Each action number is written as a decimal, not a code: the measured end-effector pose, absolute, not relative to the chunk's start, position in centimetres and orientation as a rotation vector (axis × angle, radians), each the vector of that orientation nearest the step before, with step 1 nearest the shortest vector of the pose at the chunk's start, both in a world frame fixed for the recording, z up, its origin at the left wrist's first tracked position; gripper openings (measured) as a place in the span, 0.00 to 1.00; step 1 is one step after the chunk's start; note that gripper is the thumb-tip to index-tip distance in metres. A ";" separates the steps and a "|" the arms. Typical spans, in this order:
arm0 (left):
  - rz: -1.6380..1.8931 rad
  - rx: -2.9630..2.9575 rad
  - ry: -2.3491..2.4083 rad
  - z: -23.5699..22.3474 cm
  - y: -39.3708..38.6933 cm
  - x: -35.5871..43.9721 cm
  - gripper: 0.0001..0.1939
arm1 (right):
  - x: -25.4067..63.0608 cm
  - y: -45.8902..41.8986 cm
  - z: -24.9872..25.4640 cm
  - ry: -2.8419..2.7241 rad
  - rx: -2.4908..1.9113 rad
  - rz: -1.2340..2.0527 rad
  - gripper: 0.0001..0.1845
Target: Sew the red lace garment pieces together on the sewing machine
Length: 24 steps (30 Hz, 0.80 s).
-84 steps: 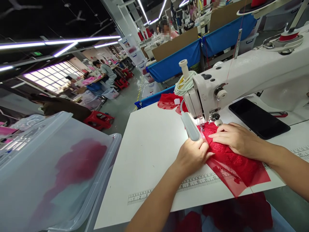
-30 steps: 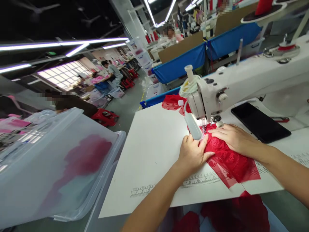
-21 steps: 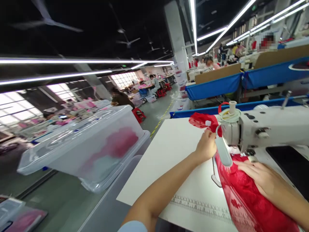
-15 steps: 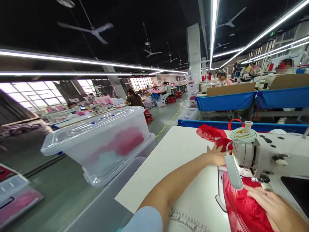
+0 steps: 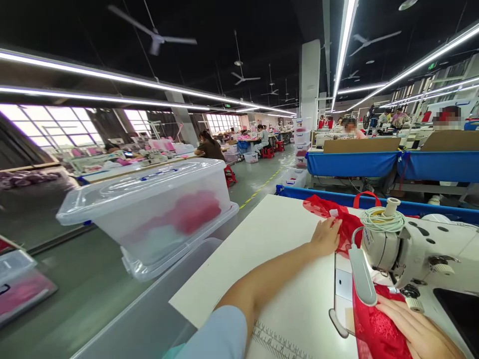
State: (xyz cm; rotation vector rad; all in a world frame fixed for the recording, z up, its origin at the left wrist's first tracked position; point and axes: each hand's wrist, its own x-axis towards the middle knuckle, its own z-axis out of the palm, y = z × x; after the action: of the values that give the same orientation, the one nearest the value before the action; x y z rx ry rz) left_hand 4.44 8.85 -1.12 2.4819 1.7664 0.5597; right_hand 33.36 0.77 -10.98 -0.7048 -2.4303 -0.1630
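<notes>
My left hand (image 5: 326, 236) reaches across the white sewing table, fingers stretched out at the edge of a sheer red fabric piece (image 5: 349, 224) behind the machine head. Flat on the red lace fabric (image 5: 383, 326) in front of the needle area lies my right hand (image 5: 419, 324), its fingers extended. Between the hands stands a white sewing machine (image 5: 419, 254); its head and a small lamp (image 5: 362, 276) hide the needle and the middle of the fabric. A metal plate (image 5: 343, 285) shows left of the lace.
A printed ruler scale (image 5: 280, 344) runs along the table's near edge. To the left stands a lidded clear plastic bin (image 5: 149, 219) with red and pale contents. Blue cloth troughs (image 5: 352, 164) and co-workers at machines are farther off.
The left hand has shifted slightly left, its fingers now closer together. The near part of the red lace has moved right, baring more of the metal plate. The view has tilted slightly.
</notes>
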 end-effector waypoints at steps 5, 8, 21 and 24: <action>0.478 2.911 1.207 -1.4 -1.8 4.4 0.13 | 32.0 -0.1 -8.5 -2.490 -0.775 -0.064 0.29; 0.343 3.214 0.579 -0.9 -7.3 4.9 0.15 | 31.0 -1.3 -7.2 -2.398 -0.860 -0.073 0.26; 0.338 3.409 0.534 -0.8 -11.0 6.8 0.18 | 29.0 -5.6 -1.7 -2.545 -0.882 -0.304 0.19; 0.268 3.418 0.666 -0.3 -11.0 7.0 0.18 | 29.3 -5.8 -1.3 -2.676 -0.924 -0.251 0.20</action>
State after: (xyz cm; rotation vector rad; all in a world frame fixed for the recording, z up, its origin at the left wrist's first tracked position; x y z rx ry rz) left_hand 7.02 -11.03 -0.28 3.4176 0.6659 0.2684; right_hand 29.30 -5.76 -1.28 -0.9238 -2.6764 -0.2510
